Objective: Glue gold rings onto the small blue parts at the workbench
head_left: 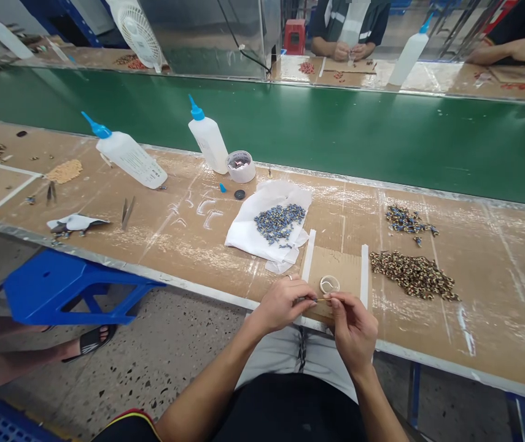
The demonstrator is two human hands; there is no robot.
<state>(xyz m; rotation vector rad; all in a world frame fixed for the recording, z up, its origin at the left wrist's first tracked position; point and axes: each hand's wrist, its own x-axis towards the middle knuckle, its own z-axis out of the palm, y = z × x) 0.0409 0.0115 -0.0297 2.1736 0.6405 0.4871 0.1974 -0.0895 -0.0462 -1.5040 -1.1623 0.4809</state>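
Observation:
Near the table's front edge, my left hand (285, 301) is closed in a pinch, a ring on one finger. What its fingertips hold is too small to make out. Facing it, my right hand (357, 325) pinches a thin yellowish stick (322, 299) whose end reaches the left fingertips. Just beyond the fingers stands a small round clear dish (329, 283) on a cardboard piece (336, 261) between white tape strips. Small blue-and-gold pieces (278, 222) lie heaped on a white sheet (248, 230) ahead and to the left. A pile of dark-and-gold pieces (412, 274) lies to the right.
Another group of blue pieces (404, 220) lies farther right. White bottles with blue nozzles (209, 141) and a tape roll (241, 167) stand at the left, with tweezers (128, 213) nearby. A green belt (336, 126) runs behind; a co-worker's hands (349, 51) are beyond it.

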